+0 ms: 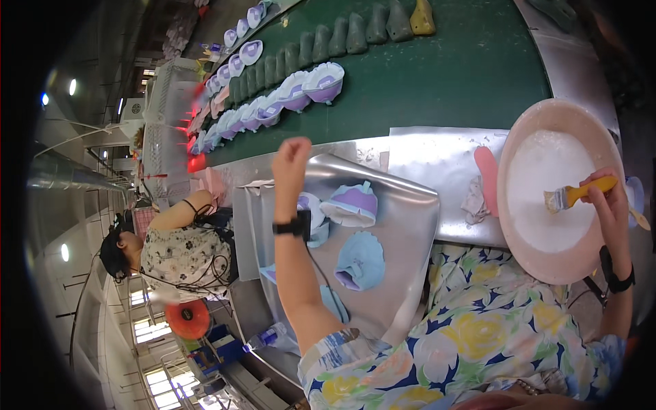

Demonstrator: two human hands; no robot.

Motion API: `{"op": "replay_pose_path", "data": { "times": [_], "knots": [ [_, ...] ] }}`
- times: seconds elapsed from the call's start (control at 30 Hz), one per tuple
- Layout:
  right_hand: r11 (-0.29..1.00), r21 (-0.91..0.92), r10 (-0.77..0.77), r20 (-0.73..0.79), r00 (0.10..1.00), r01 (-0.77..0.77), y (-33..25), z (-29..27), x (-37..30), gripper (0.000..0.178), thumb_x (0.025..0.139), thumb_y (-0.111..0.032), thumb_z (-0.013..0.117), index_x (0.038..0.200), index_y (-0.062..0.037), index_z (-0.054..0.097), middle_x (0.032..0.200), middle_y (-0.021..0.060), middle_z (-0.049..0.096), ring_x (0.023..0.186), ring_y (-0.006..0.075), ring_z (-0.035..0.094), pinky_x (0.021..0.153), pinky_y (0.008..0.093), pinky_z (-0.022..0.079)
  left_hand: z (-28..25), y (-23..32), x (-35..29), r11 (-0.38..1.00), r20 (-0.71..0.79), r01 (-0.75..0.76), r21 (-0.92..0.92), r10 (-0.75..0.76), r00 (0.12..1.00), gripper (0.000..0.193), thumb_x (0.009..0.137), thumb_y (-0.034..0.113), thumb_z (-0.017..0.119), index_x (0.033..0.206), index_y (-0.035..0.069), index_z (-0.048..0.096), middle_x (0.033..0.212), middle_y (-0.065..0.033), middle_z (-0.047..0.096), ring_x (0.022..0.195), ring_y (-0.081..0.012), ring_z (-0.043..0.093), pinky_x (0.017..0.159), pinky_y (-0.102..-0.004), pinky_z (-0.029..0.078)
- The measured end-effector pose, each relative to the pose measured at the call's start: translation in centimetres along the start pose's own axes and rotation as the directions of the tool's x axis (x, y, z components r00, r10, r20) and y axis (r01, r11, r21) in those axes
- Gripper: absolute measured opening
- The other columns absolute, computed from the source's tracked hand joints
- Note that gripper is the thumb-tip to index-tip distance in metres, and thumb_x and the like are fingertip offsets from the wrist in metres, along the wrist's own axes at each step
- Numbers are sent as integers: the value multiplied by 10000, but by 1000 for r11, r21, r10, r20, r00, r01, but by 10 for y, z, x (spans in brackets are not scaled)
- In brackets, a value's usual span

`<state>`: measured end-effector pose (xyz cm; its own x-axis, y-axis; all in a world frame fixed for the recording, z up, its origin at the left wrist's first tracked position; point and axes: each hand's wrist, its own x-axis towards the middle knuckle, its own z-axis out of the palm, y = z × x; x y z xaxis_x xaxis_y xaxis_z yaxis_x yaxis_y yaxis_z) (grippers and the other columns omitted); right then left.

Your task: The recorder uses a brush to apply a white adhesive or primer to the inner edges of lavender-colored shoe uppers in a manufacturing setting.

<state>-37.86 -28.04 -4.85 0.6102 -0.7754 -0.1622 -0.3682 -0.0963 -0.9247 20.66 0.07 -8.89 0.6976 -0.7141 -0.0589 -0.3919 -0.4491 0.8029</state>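
My right hand (pixel 607 208) grips a paintbrush (pixel 570 195) by its yellow handle. Its bristles are over the white liquid (pixel 552 167) inside a pale pink basin (pixel 523 256); whether they touch it I cannot tell. My left hand (pixel 292 156) is raised with curled fingers, and nothing shows in it. It is between the green conveyor belt (pixel 437 82) and a sheet-metal tray (pixel 403 266). In the tray lie light-blue and purple shoe uppers (pixel 352 205), one of them a mostly blue upper (pixel 362 260) turned over.
Rows of dark green shoe lasts (pixel 355 34), a yellow last (pixel 422 17) and blue-purple uppers (pixel 321 83) line the belt. A red-pink flat strip (pixel 486 179) and a crumpled cloth (pixel 474 203) lie beside the basin. Another person (pixel 181 253) works at the left. A plastic bottle (pixel 266 337) is below the tray.
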Motion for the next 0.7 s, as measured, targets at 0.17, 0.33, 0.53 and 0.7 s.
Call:
{"op": "replay_pose_path", "data": {
  "times": [0.17, 0.33, 0.53, 0.7],
  "knots": [
    [993, -96, -63, 10, 998, 63, -16, 19, 3, 168, 975, -124, 608, 1086, -7, 558, 932, 55, 622, 864, 122, 630, 781, 255, 521, 39, 14, -121, 940, 288, -91, 328, -8, 958, 391, 801, 56, 732, 1175, 77, 619, 1166, -110, 653, 1060, -279, 615, 958, -360, 460],
    [943, -219, -246, 45, 968, 250, -9, 35, 22, 215, 948, -167, 652, 1015, 10, 552, 737, 96, 618, 680, 155, 601, 655, 290, 475, 90, 31, -144, 902, -6, -258, 347, 277, 961, 500, 742, -73, 602, 1228, 12, 525, 1225, -213, 606, 1153, -377, 580, 983, -384, 453],
    [919, -245, -265, 195, 944, 308, -18, 54, 16, 190, 943, -144, 656, 1032, -11, 553, 792, 151, 666, 703, 234, 643, 653, 309, 482, 135, 26, -206, 656, 609, -688, 310, 418, 674, 501, 742, -103, 563, 1230, 0, 514, 1244, -192, 570, 1206, -351, 530, 1091, -394, 377],
    [910, -289, -260, 162, 952, 298, -13, 71, 22, 190, 919, -121, 655, 1036, -5, 560, 828, 182, 680, 744, 316, 665, 681, 366, 498, 137, 4, -192, 999, 553, -4, -34, 22, 833, 594, 768, 9, 640, 1332, 18, 454, 1237, -230, 526, 1179, -413, 500, 1034, -461, 413]
  ]
}}
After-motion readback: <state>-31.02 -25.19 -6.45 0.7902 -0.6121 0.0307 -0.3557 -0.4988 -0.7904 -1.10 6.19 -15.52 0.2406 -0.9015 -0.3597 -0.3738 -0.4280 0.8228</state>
